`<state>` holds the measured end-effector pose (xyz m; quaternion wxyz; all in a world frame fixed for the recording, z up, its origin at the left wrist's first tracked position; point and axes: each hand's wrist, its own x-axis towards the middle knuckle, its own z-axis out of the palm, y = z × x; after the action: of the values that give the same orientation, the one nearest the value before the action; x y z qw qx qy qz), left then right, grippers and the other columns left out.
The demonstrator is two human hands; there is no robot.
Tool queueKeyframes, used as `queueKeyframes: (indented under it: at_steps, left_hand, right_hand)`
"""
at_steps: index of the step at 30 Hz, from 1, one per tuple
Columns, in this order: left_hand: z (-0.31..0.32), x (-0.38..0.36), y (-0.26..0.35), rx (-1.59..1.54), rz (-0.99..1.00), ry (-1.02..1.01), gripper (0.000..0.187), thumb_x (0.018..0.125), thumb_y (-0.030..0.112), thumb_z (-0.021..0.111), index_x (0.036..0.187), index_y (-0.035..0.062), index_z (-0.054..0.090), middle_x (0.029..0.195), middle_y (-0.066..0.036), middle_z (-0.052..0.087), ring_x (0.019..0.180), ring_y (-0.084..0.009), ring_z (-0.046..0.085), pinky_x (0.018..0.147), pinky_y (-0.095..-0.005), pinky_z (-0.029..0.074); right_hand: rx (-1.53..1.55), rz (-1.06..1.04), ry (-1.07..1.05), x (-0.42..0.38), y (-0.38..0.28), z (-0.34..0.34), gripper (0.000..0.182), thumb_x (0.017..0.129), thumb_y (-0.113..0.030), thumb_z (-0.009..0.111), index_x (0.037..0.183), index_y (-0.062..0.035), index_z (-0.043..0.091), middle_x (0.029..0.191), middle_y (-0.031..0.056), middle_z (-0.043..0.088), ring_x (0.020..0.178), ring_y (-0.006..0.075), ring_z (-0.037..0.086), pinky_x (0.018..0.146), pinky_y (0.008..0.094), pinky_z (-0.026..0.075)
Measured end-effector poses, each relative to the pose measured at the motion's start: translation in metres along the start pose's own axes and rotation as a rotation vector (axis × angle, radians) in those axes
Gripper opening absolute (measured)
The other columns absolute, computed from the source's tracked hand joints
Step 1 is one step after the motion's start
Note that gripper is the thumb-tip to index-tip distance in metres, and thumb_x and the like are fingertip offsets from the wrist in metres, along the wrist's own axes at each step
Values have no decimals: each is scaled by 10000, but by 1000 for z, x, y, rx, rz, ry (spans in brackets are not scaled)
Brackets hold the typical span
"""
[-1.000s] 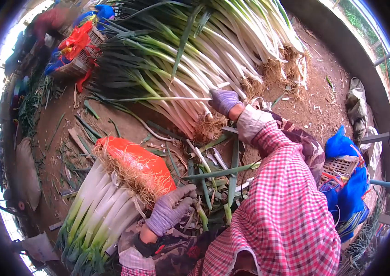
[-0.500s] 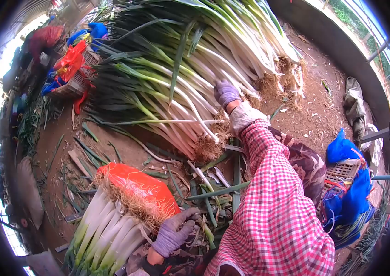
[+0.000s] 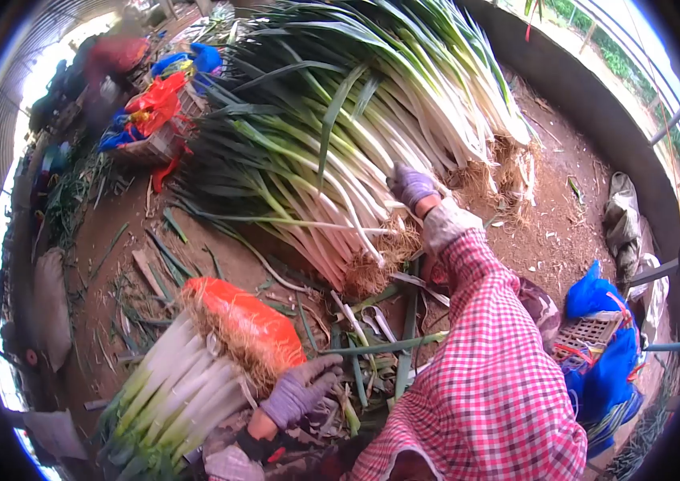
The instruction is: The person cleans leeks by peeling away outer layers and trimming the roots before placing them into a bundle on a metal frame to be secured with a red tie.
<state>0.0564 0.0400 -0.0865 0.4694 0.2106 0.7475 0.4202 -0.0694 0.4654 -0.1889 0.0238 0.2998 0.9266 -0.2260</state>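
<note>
White leek pile (image 3: 340, 160) under right hand (image 3: 410, 184)

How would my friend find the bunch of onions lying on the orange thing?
Start at the big heap of green onions on the dirt. Nearer the person, by the left hand, lies a smaller bundle. Only it rests on an orange sheet, roots toward the hand.

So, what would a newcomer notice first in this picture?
First, the big heap of leeks at the top, where the gloved right hand reaches in. Then the orange bag under a cleaned bundle at lower left, beside the left hand.
</note>
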Motion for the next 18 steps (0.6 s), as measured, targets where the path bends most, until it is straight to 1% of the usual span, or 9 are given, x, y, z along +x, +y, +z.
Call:
queueKeyframes:
  at_steps: [2, 4, 5, 8, 9, 10, 14, 16, 18]
  left_hand:
    - [1, -3, -5, 103, 110, 28, 360, 918, 211, 591, 1236, 44, 569, 1022, -88, 672, 923, -136, 624, 835, -267, 488]
    - [2, -9, -7, 145, 151, 38, 339, 934, 160, 566, 1246, 27, 558, 1001, -62, 675, 941, -113, 610, 848, -262, 487]
    - [3, -13, -6, 190, 142, 50, 333, 934, 163, 568, 1240, 33, 567, 1011, -60, 674, 935, -113, 609, 839, -264, 491]
    - [-4, -31, 17, 80, 52, 48, 357, 927, 222, 592, 1246, 64, 578, 1094, -57, 658, 967, -122, 595, 864, -274, 481]
    - [-7, -25, -2, 221, 310, 130, 320, 931, 274, 575, 1200, 102, 597, 978, -106, 662, 876, -167, 636, 824, -306, 502]
    - [-10, -30, 2, 122, 244, 130, 334, 923, 281, 581, 1209, 109, 591, 1036, -117, 663, 940, -195, 643, 865, -309, 491]
    - [-17, -52, 23, 280, 390, 304, 472, 867, 272, 597, 1312, 139, 510, 1212, -152, 601, 1096, -286, 598, 956, -330, 453]
    - [-9, -78, 59, 653, 421, 503, 638, 835, 292, 584, 1409, 118, 365, 1343, -185, 492, 1179, -337, 525, 1007, -372, 413]
    - [-6, -65, 53, 775, 631, 718, 687, 803, 273, 607, 1413, 83, 355, 1304, -207, 499, 1152, -361, 513, 983, -385, 424]
  right_hand:
    - [6, -88, 22, -22, -7, 19, 345, 848, -308, 603, 1063, -38, 606, 934, 199, 673, 867, 303, 660, 805, 413, 507]
    - [653, -38, -241, -75, -26, 4, 369, 818, -299, 629, 1012, 13, 602, 840, 173, 670, 768, 259, 661, 751, 381, 522]
    - [892, -46, -242, -91, -29, 19, 350, 809, -256, 654, 975, 46, 595, 766, 131, 653, 711, 215, 654, 665, 354, 541]
    - [1251, 92, -480, -168, -55, -11, 236, 814, -131, 642, 993, 8, 575, 771, 88, 609, 647, 208, 615, 560, 346, 552]
    - [1358, 69, -500, -196, -64, -22, 211, 839, -133, 630, 1004, -19, 565, 772, 71, 589, 627, 195, 593, 556, 345, 548]
    - [1480, 60, -578, -218, -65, -28, 191, 849, -133, 629, 1001, -36, 566, 754, 51, 580, 634, 171, 589, 543, 320, 533]
    - [1463, -79, -651, -302, -77, -74, 232, 883, -173, 621, 1065, -43, 561, 735, 14, 558, 610, 119, 549, 533, 267, 501]
    - [1415, -98, -632, -344, -88, -103, 256, 883, -176, 621, 1082, -29, 554, 726, 13, 546, 627, 118, 547, 542, 259, 495]
    - [1330, -116, -599, -386, -97, -125, 270, 875, -173, 619, 1083, -16, 550, 724, 18, 540, 639, 119, 547, 548, 256, 483]
